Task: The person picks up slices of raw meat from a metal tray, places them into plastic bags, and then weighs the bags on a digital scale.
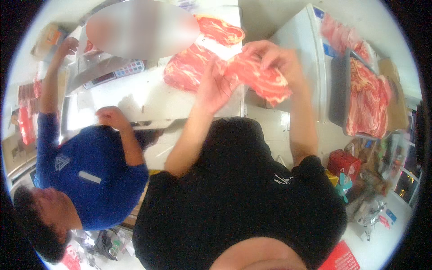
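A slice of raw marbled meat (261, 76) hangs between my two hands, past the right edge of the white table (152, 101). My right hand (270, 55) grips its upper side from above. Under its left end is my left hand (219, 82), palm up, with the fingers against the meat. Just left of that hand lies a stack of raw meat slices (187, 69) on the table. Another pile of meat (221, 30) sits farther back, near the table's far right corner.
A co-worker in a blue shirt (94, 168) stands at my left, one arm on each side of the table corner. Before them is a weighing scale (130, 67), partly under plastic. At right, a grey tub of meat slices (368, 98) rests on a white cabinet (303, 67).
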`<state>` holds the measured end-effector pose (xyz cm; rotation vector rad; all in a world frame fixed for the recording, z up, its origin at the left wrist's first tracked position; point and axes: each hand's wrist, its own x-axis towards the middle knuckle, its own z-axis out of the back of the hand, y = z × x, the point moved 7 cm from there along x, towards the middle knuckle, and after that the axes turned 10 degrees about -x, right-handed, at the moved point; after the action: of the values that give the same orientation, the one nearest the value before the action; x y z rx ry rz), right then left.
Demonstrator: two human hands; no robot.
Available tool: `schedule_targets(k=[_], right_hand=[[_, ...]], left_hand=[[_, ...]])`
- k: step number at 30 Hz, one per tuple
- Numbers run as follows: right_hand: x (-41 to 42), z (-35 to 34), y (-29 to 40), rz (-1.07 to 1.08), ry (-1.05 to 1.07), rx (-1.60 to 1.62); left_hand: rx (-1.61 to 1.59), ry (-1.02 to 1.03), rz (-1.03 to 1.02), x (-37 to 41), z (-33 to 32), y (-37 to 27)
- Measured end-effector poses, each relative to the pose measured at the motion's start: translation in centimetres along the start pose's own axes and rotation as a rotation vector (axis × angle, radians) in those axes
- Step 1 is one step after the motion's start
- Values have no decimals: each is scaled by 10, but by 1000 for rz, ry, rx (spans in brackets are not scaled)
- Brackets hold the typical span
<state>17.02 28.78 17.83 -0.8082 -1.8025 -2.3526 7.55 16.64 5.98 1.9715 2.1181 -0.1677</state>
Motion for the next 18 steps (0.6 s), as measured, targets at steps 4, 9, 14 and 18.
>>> schedule_targets(k=[4, 9, 14, 18], right_hand=[[-54, -8, -28, -181, -489, 673], [-98, -27, -60, -336, -595, 1018], [-115, -38, -51, -244, -509, 1750], [-136, -33, -53, -379, -571, 1530]], left_hand=[[241, -55, -36, 8, -19, 6], [486, -51, -161, 19, -44, 18], [1072, -112, -225, 28, -48, 28], [1269, 81, -510, 28, -75, 35]])
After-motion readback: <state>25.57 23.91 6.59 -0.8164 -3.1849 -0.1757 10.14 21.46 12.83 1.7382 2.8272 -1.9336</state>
